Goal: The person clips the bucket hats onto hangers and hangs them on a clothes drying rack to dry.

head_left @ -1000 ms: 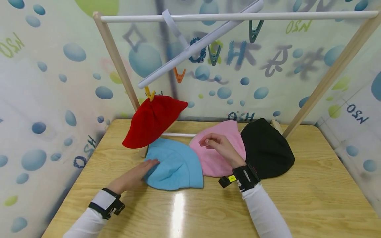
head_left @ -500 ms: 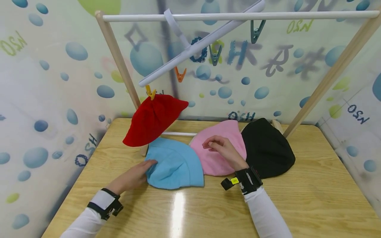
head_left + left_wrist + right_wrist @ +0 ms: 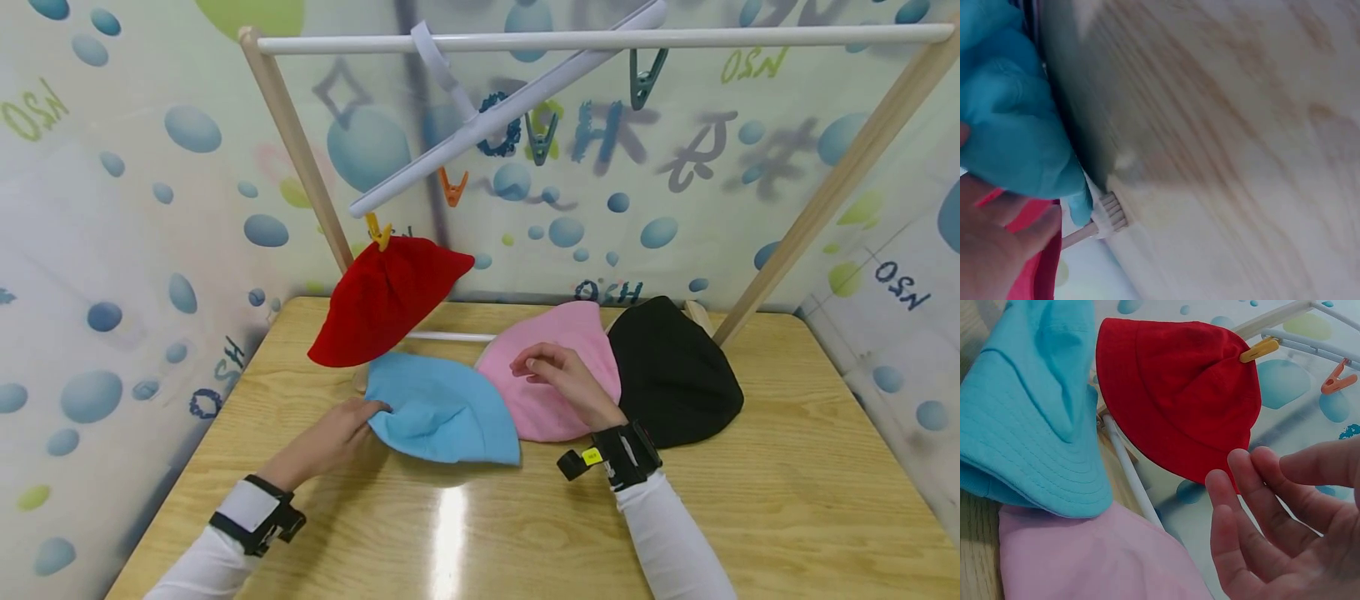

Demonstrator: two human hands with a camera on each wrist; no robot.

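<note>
My left hand (image 3: 341, 435) pinches the crown of a light blue bucket hat (image 3: 450, 417) at its left side. The hat's brim points right, and its near edge shows raised in the right wrist view. Over a pink hat (image 3: 558, 325) hovers my right hand (image 3: 562, 379), fingers loosely bent and holding nothing. A red bucket hat (image 3: 393, 300) hangs from a yellow clothespin (image 3: 380, 236) on the left end of a white clip hanger (image 3: 510, 108). Beside the pink hat lies a black hat (image 3: 671, 375).
The hanger hooks over the white bar (image 3: 712, 38) of a wooden-legged rack and slants down left. An orange clip (image 3: 453, 187) and green clips (image 3: 540, 137) dangle from it. Patterned walls surround the wooden table (image 3: 525, 542).
My left hand has gone from lying against the blue hat to pinching its crown, and the hat's near edge has lifted and shifted. The right hand stays almost where it was.
</note>
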